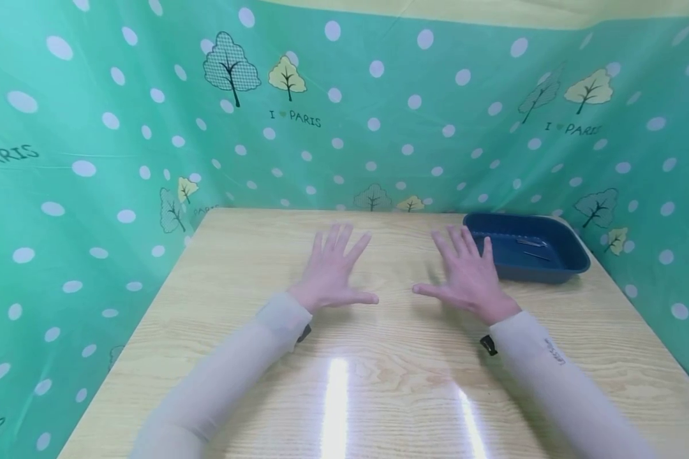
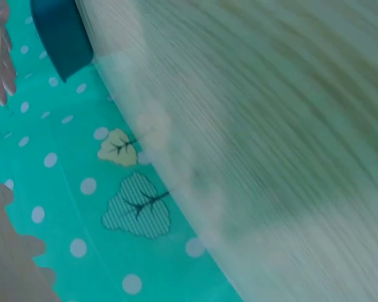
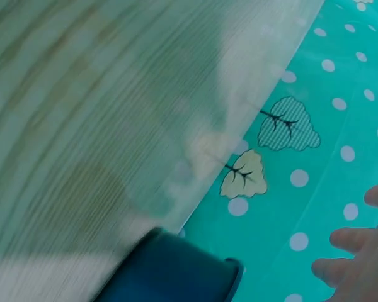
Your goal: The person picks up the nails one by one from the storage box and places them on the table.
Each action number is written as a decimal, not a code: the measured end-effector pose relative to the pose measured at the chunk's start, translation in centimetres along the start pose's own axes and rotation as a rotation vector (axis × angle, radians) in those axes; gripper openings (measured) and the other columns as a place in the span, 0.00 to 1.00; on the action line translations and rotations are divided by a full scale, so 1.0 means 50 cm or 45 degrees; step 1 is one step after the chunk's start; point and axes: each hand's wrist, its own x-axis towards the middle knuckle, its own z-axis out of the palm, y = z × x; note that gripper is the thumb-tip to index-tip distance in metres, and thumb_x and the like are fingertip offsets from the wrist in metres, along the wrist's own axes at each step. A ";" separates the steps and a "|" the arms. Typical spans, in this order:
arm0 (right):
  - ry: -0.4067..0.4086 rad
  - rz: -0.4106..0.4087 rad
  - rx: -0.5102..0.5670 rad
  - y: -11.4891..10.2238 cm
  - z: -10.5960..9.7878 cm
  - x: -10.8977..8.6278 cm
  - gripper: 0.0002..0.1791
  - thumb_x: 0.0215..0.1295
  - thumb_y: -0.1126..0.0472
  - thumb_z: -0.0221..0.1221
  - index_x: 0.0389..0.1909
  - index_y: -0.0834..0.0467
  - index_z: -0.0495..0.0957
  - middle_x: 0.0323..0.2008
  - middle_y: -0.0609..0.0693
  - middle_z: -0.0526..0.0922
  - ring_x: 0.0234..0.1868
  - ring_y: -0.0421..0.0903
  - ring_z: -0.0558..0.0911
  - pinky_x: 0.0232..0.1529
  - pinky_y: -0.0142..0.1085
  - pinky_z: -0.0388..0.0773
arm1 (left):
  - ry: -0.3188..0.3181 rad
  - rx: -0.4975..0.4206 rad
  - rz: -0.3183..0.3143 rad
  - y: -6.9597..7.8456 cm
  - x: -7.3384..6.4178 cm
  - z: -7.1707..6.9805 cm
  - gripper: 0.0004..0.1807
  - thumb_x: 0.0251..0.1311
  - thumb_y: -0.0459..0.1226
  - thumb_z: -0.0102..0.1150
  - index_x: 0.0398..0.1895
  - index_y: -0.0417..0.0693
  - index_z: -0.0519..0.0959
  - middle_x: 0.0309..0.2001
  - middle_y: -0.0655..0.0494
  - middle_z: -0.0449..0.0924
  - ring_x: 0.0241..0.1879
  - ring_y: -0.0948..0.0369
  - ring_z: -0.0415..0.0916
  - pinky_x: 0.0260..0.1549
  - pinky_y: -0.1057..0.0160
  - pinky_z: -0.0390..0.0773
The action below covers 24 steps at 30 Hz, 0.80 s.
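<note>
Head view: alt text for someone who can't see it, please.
A person's left hand and right hand, empty with fingers spread, are held over a wooden table. Near its far right corner sits a blue tray holding thin objects; green dotted fabric hangs behind.

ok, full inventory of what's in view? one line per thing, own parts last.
tray: 1, dark blue, far right corner of table
thin pieces: at least 2, metallic-looking, inside tray; exact count unclear
table: 1, light wood, under tray
printed cloth: green with pale dots, trees and PARIS lettering, pale yellow along top; behind and beside table
light streaks: 2, white, near part of table
sleeves: 2, pale grey, on both arms
dark wrist parts: 2, black, by cuffs
left hand: 1, bare, left of centre
right hand: 1, bare, nearer tray
</note>
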 end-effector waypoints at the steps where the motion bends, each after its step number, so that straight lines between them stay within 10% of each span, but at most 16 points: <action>1: 0.002 0.005 0.006 0.005 0.000 -0.002 0.67 0.38 0.13 0.45 0.76 0.46 0.39 0.75 0.60 0.43 0.73 0.62 0.39 0.64 0.71 0.32 | -0.003 -0.014 0.004 0.006 0.005 0.000 0.67 0.32 0.83 0.41 0.76 0.64 0.37 0.75 0.43 0.34 0.73 0.44 0.28 0.66 0.33 0.33; 24: -0.028 0.195 0.046 0.143 -0.028 -0.043 0.67 0.41 0.16 0.49 0.76 0.50 0.40 0.73 0.65 0.45 0.72 0.66 0.43 0.65 0.69 0.30 | -0.030 -0.200 0.092 0.125 0.114 0.033 0.60 0.44 0.76 0.48 0.76 0.57 0.43 0.75 0.45 0.38 0.74 0.47 0.34 0.71 0.48 0.40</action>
